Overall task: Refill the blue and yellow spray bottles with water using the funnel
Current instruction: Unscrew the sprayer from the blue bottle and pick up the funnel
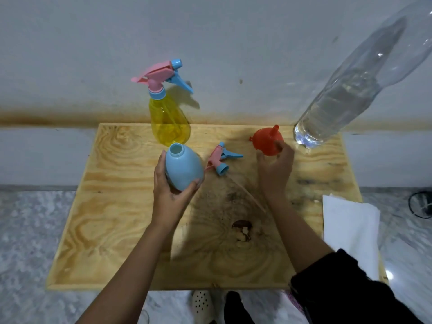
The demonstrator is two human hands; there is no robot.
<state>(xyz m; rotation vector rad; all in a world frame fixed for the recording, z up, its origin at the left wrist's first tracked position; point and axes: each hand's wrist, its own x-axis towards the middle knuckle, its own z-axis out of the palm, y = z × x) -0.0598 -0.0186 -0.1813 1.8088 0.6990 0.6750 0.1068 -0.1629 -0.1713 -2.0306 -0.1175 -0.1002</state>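
Observation:
My left hand (169, 190) grips the blue spray bottle (183, 168), whose neck is uncapped and open at the top. Its pink and blue spray head (222, 159) lies on the wooden board (112, 206) just right of it, with its thin tube trailing toward me. My right hand (275, 169) holds the red funnel (267, 141), which stands upside down with its spout pointing up. The yellow spray bottle (169, 120) stands at the board's far edge with its spray head screwed on. A tall clear water bottle (346, 99) stands at the far right.
A white paper towel (350, 230) lies at the board's right edge. The board sits on a speckled floor against a grey wall. A dark knot hole (243, 230) marks the board's middle. A black cable (420, 204) lies on the floor at right.

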